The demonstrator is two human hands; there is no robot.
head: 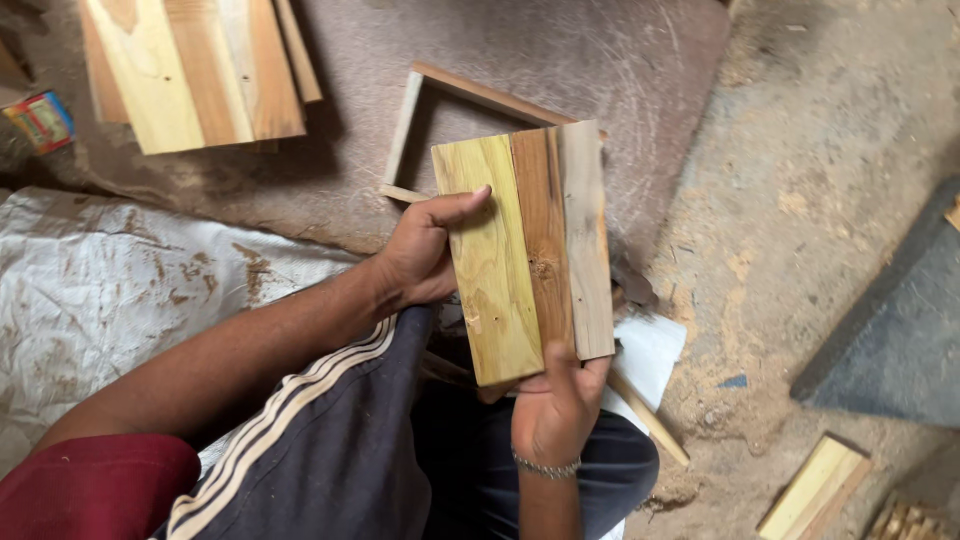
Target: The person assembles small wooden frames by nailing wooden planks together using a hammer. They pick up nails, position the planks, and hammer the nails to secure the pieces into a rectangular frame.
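I hold a small wooden panel [525, 250] made of three glued strips: yellow-green, brown and grey. It tilts slightly above my lap. My left hand [425, 250] grips its left edge, thumb lying across the yellow strip. My right hand [555, 405] holds the bottom edge from below, thumb on the brown strip, a metal bracelet on the wrist. Behind the panel a thin wooden frame [420, 90] lies on a worn board, partly hidden by the panel.
A stack of similar panels [195, 65] lies at the top left beside a small colourful packet [40, 120]. A white sack [110, 290] covers the floor on the left. Sawdust, a small wood offcut [815, 485], a thin stick [650, 425] and a dark slab [895, 340] lie to the right.
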